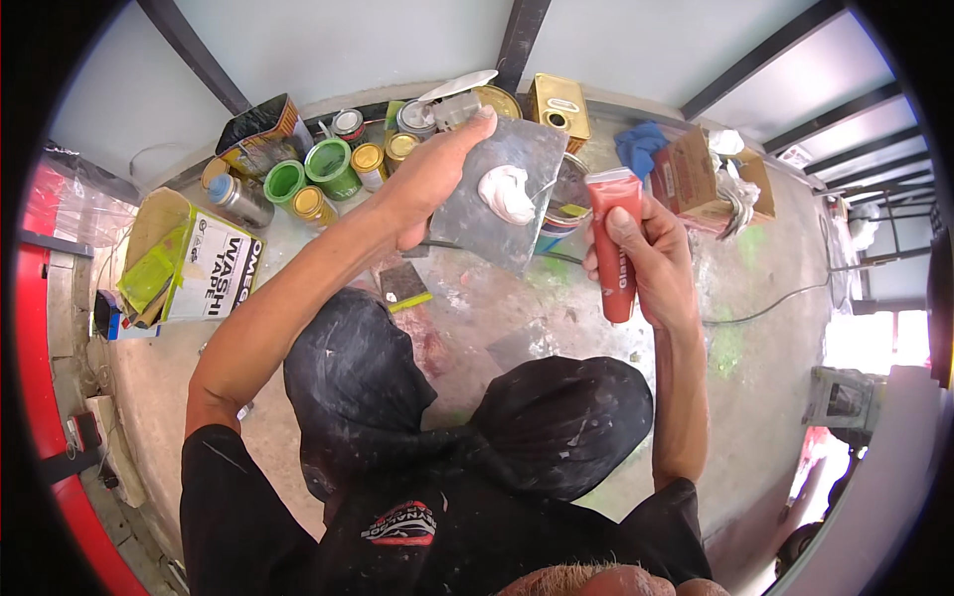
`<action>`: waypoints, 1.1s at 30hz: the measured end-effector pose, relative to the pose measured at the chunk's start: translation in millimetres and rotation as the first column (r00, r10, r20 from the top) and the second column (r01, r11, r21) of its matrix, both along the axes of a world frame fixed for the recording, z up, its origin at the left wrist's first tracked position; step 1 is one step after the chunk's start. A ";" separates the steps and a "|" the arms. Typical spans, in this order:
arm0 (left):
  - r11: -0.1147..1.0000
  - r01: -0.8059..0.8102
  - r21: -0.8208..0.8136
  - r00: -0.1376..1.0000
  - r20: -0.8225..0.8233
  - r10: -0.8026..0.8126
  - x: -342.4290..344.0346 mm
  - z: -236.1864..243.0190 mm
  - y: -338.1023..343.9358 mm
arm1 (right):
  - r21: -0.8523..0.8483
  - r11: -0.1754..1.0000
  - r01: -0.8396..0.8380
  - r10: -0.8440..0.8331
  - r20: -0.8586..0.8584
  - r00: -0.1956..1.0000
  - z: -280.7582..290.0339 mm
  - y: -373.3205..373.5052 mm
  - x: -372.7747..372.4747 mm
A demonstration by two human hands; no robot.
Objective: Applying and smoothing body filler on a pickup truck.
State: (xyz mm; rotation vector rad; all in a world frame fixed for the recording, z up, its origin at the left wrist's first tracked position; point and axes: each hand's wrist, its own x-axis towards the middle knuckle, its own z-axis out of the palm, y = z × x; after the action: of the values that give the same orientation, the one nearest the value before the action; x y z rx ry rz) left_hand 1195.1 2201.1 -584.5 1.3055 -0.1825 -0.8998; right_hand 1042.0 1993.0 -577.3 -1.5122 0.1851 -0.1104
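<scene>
My left hand (442,164) grips a thin grey board (472,238) by its left side, tilted up in front of me with a blob of white paste (507,199) on it. My right hand (651,253) is wrapped round a red squeeze tube (614,278), its flat crimped end upward, just right of the board. Behind the board is a partly hidden tin (554,238). A small dark flat tool (405,283) with a yellow-green edge lies on the floor below my left hand, between it and my dark-clothed knees.
Several paint cans (333,174) and a metal canister (556,99) line the far wall. A cardboard box (199,258) stands at left, another with rags (696,184) at back right, beside a blue cloth (641,149). A cable (765,318) crosses the floor at right.
</scene>
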 end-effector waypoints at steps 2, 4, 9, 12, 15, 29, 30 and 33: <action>0.998 0.063 0.004 0.998 0.003 -0.063 -3.4 9.2 2.5 | -0.095 0.995 0.006 -0.011 -0.050 0.999 7.5 5.9 2.0; 0.992 0.125 0.005 0.992 0.008 -0.125 -5.6 13.8 2.9 | -0.160 0.987 0.030 -0.040 -0.054 0.998 5.5 8.2 2.1; 0.984 0.170 0.054 0.973 0.147 -0.176 -5.6 0.7 3.8 | -0.218 0.973 0.073 -0.088 -0.059 0.994 3.6 16.8 3.0; 0.984 0.124 0.124 0.979 0.148 -0.142 -3.3 -6.0 5.8 | -0.242 0.967 0.079 -0.089 -0.034 0.995 -0.1 18.9 2.7; 0.991 0.120 0.063 0.990 0.072 -0.124 -4.8 0.8 10.2 | -0.210 0.972 0.102 -0.103 0.003 0.995 -1.6 19.2 2.0; 0.992 0.091 0.087 0.993 0.068 -0.097 -3.8 9.0 12.8 | 0.559 0.829 -0.009 0.124 -0.169 0.978 -17.5 7.0 -1.4; 0.993 0.088 0.078 0.993 0.074 -0.094 -4.8 9.0 11.6 | 0.533 0.846 0.026 0.084 -0.181 0.980 -14.9 8.4 -1.7; 0.990 0.102 0.098 0.993 0.041 -0.107 -5.0 9.3 12.0 | 0.462 0.884 0.067 0.015 -0.171 0.985 -15.6 11.9 -1.8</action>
State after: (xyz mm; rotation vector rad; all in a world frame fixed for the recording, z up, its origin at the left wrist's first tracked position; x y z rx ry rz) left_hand 1190.1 2213.1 -575.2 1.4174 -0.2482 -0.9775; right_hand 1040.2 2004.9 -592.9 -1.0341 0.3445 0.0426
